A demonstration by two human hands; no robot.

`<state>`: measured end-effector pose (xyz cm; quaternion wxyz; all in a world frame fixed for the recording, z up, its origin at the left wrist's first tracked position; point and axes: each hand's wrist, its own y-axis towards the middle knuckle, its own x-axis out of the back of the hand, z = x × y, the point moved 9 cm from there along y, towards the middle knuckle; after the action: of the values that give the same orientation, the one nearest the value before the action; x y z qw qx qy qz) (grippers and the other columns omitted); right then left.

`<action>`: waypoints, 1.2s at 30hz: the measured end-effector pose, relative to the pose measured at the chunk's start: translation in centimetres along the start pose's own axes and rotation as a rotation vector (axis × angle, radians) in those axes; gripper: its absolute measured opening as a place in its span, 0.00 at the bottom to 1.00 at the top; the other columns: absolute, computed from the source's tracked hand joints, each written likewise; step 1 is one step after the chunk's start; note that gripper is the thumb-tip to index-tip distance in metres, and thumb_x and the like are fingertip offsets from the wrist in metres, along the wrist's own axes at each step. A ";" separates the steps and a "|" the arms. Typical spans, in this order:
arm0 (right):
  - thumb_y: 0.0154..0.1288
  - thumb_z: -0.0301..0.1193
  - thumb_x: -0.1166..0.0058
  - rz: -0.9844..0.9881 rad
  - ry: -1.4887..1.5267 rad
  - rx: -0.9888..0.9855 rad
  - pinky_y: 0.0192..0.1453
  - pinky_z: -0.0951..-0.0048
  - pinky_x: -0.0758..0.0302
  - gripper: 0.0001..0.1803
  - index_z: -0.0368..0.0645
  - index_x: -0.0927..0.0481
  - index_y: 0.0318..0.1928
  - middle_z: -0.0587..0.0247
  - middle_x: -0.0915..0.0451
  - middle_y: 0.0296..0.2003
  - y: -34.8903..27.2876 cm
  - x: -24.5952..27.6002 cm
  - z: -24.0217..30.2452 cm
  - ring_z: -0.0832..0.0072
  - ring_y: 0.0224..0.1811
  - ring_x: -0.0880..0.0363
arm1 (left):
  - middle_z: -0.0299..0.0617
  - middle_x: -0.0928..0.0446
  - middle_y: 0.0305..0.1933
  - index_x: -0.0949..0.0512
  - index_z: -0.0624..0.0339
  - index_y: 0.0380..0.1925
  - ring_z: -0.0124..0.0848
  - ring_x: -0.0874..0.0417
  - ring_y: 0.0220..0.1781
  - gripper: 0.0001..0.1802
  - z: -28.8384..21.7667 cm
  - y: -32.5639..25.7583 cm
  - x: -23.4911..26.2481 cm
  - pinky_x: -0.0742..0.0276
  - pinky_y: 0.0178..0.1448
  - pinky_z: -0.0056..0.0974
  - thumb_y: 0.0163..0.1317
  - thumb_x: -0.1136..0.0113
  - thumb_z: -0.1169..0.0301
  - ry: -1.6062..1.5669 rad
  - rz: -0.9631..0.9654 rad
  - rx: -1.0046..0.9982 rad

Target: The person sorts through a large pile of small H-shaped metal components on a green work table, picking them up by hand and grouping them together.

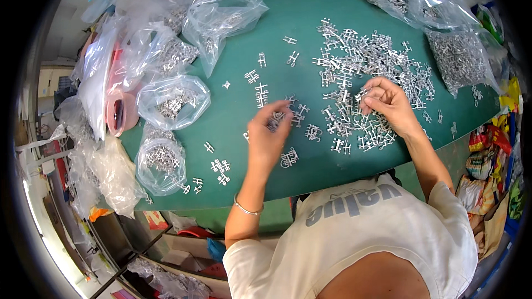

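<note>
Across the green table, a wide pile of small silver metal pieces (pixel 382 61), shaped like little H-bars with curled ends, spreads in front of me. My right hand (pixel 385 102) is at the near side of this pile, thumb and fingertips pinched on one small silver metal piece (pixel 363 93). To the left, my left hand (pixel 267 133) is curled, with several silver metal pieces (pixel 275 120) showing between its thumb and fingers. Close by it, small groups of the same pieces (pixel 261 94) lie in a column, and a little cluster (pixel 289 158) sits to its right.
Open clear bags of metal pieces (pixel 173 102) line the table's left side. More filled bags (pixel 457 58) stand at the far right. A pink container (pixel 122 113) is beyond the left bags. Colourful packages (pixel 482 163) lie right of the table; shelves (pixel 183 249) are below left.
</note>
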<state>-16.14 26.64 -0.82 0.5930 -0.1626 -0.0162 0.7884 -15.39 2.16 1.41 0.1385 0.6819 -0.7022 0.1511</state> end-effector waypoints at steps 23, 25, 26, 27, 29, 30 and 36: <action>0.51 0.22 0.47 0.012 -1.244 0.699 0.54 0.63 0.39 0.09 0.41 0.23 0.35 0.62 0.24 0.37 2.1 -1.8 3.8 0.66 0.44 0.30 | 0.40 0.27 0.34 0.28 0.66 0.44 0.24 0.32 0.24 0.13 1.3 -0.9 -8.9 0.38 0.20 0.25 0.60 0.48 0.73 -1.014 0.362 0.633; 0.60 0.22 0.55 -0.089 -0.656 0.457 0.46 0.69 0.33 0.07 0.39 0.24 0.37 0.60 0.23 0.35 2.3 0.8 3.9 0.69 0.39 0.26 | 0.41 0.28 0.35 0.28 0.65 0.44 0.26 0.31 0.26 0.13 1.5 -1.8 -9.0 0.38 0.20 0.25 0.61 0.51 0.70 -1.157 0.315 0.650; 0.61 0.22 0.57 -0.076 -0.256 0.310 0.43 0.71 0.31 0.07 0.38 0.25 0.38 0.60 0.22 0.36 2.3 1.7 3.2 0.71 0.39 0.26 | 0.43 0.29 0.35 0.28 0.64 0.43 0.29 0.30 0.28 0.14 1.5 -2.0 -8.5 0.37 0.20 0.25 0.62 0.52 0.66 -1.204 0.297 0.618; 0.63 0.22 0.60 -0.066 0.140 0.161 0.39 0.74 0.30 0.08 0.37 0.25 0.39 0.60 0.22 0.37 2.0 2.2 2.5 0.73 0.39 0.25 | 0.43 0.29 0.34 0.28 0.63 0.42 0.29 0.30 0.28 0.14 1.4 -2.0 -8.2 0.37 0.20 0.26 0.62 0.53 0.65 -1.222 0.284 0.597; 0.64 0.25 0.60 -0.024 0.339 0.017 0.29 0.81 0.34 0.10 0.36 0.27 0.40 0.65 0.26 0.31 1.4 1.6 1.9 0.80 0.30 0.31 | 0.42 0.29 0.33 0.28 0.63 0.39 0.30 0.30 0.28 0.14 1.3 -1.7 -7.4 0.36 0.20 0.26 0.62 0.53 0.63 -1.258 0.258 0.556; 0.63 0.27 0.58 0.015 0.346 -0.024 0.27 0.81 0.36 0.09 0.37 0.27 0.40 0.66 0.28 0.30 1.2 1.6 1.4 0.81 0.28 0.33 | 0.43 0.29 0.30 0.27 0.62 0.36 0.31 0.29 0.28 0.14 1.6 -1.6 -7.1 0.36 0.20 0.27 0.63 0.52 0.61 -1.230 0.242 0.558; 0.46 0.31 0.36 -0.052 -1.250 0.335 0.28 0.62 0.34 0.14 0.44 0.23 0.35 0.59 0.32 0.30 -0.8 -2.0 2.2 0.62 0.28 0.28 | 0.41 0.27 0.27 0.26 0.63 0.34 0.31 0.25 0.26 0.18 3.8 -2.1 -5.9 0.38 0.17 0.27 0.64 0.53 0.57 -1.124 0.183 0.594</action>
<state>-15.49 25.37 1.90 0.5082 0.4223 -0.2392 0.7115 -13.02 6.01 -4.37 -0.4590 0.6034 -0.6513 -0.0303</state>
